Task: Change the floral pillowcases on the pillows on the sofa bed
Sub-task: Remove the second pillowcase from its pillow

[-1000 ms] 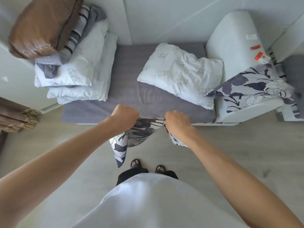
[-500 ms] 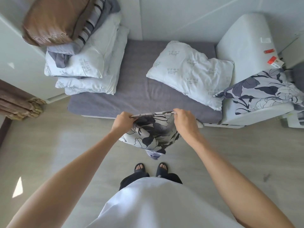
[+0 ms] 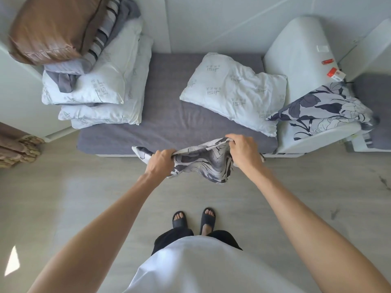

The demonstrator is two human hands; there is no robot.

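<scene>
Head view: left hand (image 3: 160,162) and right hand (image 3: 243,152) both have fingers curled tight on bunched floral pillowcase (image 3: 203,163), held in air over floor just in front of grey sofa bed (image 3: 169,121), bare white pillow (image 3: 230,89) lying on it beyond, second floral pillowcase (image 3: 323,108) draped on right armrest.

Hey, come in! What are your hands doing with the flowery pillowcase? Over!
Left hand and right hand both grip the floral pillowcase, bunched. Bare pillow waits on sofa bed. Nothing blocking.
</scene>
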